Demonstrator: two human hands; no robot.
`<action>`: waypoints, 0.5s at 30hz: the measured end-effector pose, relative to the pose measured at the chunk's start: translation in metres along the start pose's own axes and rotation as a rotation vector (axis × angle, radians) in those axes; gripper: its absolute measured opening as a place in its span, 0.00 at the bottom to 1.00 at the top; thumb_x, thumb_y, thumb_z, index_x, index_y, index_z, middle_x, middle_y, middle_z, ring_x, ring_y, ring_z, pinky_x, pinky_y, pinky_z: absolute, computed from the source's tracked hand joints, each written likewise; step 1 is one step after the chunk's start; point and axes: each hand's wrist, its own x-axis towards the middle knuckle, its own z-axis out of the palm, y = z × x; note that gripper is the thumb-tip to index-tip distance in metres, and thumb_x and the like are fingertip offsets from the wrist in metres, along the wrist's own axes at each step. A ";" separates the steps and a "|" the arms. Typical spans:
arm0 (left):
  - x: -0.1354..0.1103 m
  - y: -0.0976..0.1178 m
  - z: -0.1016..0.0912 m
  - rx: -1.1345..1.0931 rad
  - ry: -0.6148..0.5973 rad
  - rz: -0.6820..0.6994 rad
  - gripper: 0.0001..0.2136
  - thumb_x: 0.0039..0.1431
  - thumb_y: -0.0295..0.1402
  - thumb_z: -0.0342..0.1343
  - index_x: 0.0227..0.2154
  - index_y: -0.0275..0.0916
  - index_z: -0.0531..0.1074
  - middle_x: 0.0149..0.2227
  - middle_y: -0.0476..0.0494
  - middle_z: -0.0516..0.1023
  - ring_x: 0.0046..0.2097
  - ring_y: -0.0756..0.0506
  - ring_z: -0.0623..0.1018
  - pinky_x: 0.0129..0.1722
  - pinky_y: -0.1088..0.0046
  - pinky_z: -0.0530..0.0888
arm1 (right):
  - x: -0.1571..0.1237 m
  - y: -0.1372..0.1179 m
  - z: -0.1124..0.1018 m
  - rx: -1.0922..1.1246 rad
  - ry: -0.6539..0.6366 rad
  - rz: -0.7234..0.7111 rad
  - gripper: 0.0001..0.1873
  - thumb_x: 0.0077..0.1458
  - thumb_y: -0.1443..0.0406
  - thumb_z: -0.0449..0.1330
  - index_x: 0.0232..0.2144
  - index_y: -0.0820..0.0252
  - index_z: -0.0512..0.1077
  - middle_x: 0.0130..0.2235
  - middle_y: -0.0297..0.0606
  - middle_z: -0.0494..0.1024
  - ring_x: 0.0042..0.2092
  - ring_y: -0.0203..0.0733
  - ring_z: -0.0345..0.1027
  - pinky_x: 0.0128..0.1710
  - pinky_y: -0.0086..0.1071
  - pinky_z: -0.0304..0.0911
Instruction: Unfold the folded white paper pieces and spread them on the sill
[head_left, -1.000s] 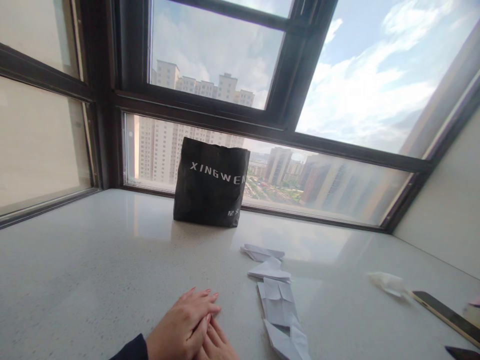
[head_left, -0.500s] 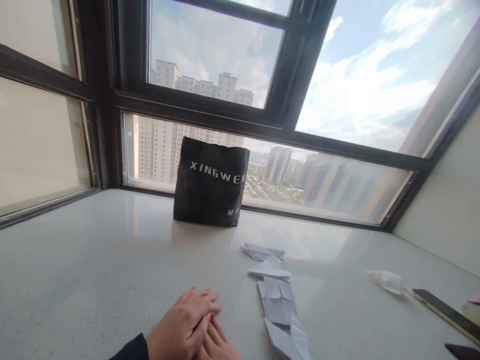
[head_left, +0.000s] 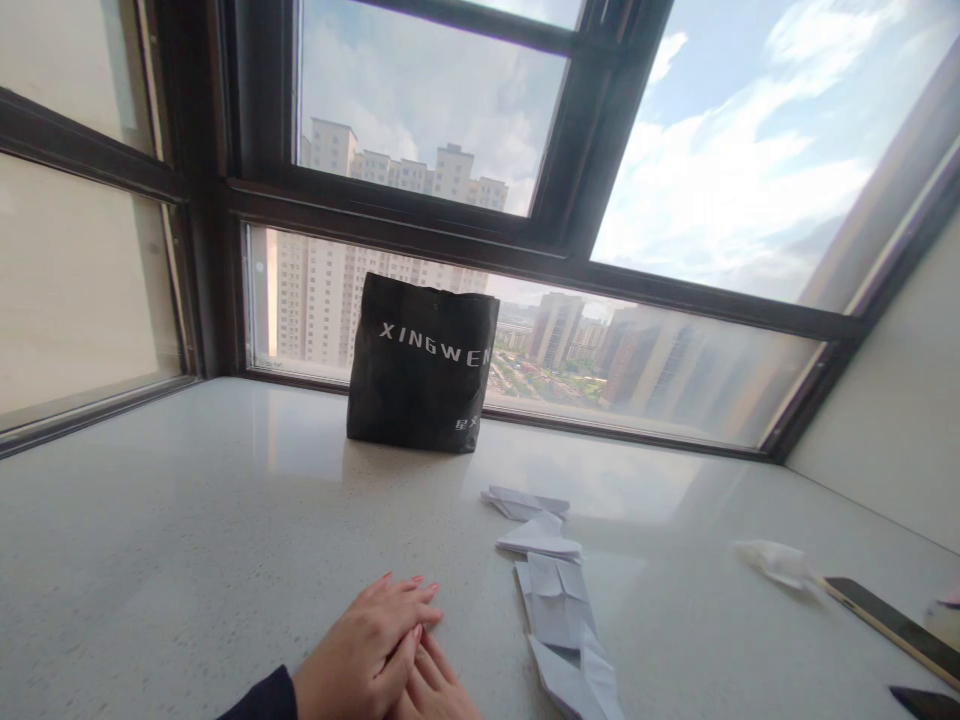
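Observation:
My left hand (head_left: pixel 367 640) lies across the top of my right hand (head_left: pixel 435 685) at the bottom of the head view. The left fingers are stretched out and its thumb rests on the right hand. The right hand lies flat, its fingertips hidden under the left; neither hand holds anything that I can see. To the right of both hands, apart from them, a column of folded white paper pieces (head_left: pixel 559 600) lies on the pale speckled sill (head_left: pixel 187 560).
A black bag (head_left: pixel 420 370) lettered XINGWEN stands upright at the window. On the right are a crumpled white wrapper or tissue (head_left: pixel 780 565), a phone (head_left: pixel 900 630) and a dark pointed object (head_left: pixel 926 702) cut off by the frame. Dark window frames (head_left: pixel 675 345) border the sill.

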 end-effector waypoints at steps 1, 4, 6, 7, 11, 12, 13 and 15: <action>0.000 0.000 0.000 0.001 0.001 0.002 0.16 0.53 0.24 0.44 0.41 0.42 0.72 0.48 0.47 0.70 0.51 0.44 0.68 0.54 0.63 0.60 | 0.001 0.000 -0.001 0.002 -0.001 0.003 0.15 0.55 0.62 0.53 0.42 0.64 0.68 0.39 0.44 0.76 0.45 0.47 0.67 0.53 0.44 0.58; 0.000 0.000 0.000 -0.004 0.020 0.007 0.16 0.53 0.24 0.44 0.41 0.43 0.72 0.48 0.48 0.70 0.51 0.44 0.68 0.54 0.63 0.60 | -0.001 -0.001 0.002 0.005 0.002 0.003 0.15 0.56 0.61 0.53 0.42 0.64 0.68 0.39 0.44 0.76 0.45 0.48 0.67 0.53 0.45 0.58; -0.001 0.000 0.000 -0.011 0.025 0.006 0.16 0.54 0.24 0.44 0.41 0.43 0.72 0.48 0.48 0.70 0.50 0.44 0.68 0.54 0.63 0.60 | -0.004 -0.001 0.006 0.001 0.013 -0.002 0.15 0.56 0.62 0.52 0.42 0.66 0.68 0.38 0.45 0.76 0.44 0.47 0.68 0.53 0.44 0.58; -0.001 0.000 0.000 -0.010 0.025 0.004 0.16 0.54 0.24 0.44 0.41 0.43 0.72 0.48 0.48 0.70 0.51 0.44 0.68 0.54 0.64 0.60 | -0.007 -0.002 0.008 -0.006 0.025 -0.001 0.15 0.56 0.62 0.52 0.41 0.66 0.69 0.37 0.44 0.76 0.43 0.47 0.69 0.52 0.43 0.58; -0.002 0.000 0.001 0.001 0.006 0.002 0.16 0.54 0.25 0.44 0.41 0.42 0.72 0.48 0.47 0.70 0.51 0.44 0.68 0.54 0.63 0.60 | -0.013 -0.002 0.015 -0.041 0.087 0.017 0.15 0.58 0.61 0.49 0.40 0.66 0.69 0.35 0.43 0.77 0.41 0.45 0.70 0.52 0.42 0.59; -0.002 0.000 0.001 0.005 -0.004 0.000 0.16 0.54 0.25 0.44 0.41 0.42 0.72 0.48 0.47 0.70 0.51 0.44 0.68 0.54 0.62 0.60 | -0.014 -0.002 0.016 -0.046 0.097 0.017 0.15 0.58 0.61 0.49 0.39 0.66 0.69 0.34 0.43 0.77 0.41 0.45 0.70 0.52 0.42 0.59; -0.001 0.000 0.000 0.009 -0.013 0.000 0.16 0.54 0.25 0.44 0.42 0.42 0.71 0.49 0.47 0.70 0.51 0.44 0.68 0.54 0.61 0.60 | -0.014 -0.002 0.017 -0.048 0.104 0.016 0.15 0.58 0.61 0.49 0.39 0.66 0.69 0.34 0.43 0.77 0.41 0.45 0.70 0.52 0.42 0.59; -0.001 0.001 -0.002 0.019 -0.029 -0.007 0.16 0.54 0.25 0.44 0.42 0.42 0.71 0.49 0.47 0.69 0.51 0.43 0.67 0.54 0.60 0.60 | -0.013 -0.002 0.016 -0.046 0.110 0.007 0.16 0.57 0.61 0.50 0.39 0.68 0.69 0.34 0.44 0.77 0.42 0.46 0.69 0.53 0.41 0.58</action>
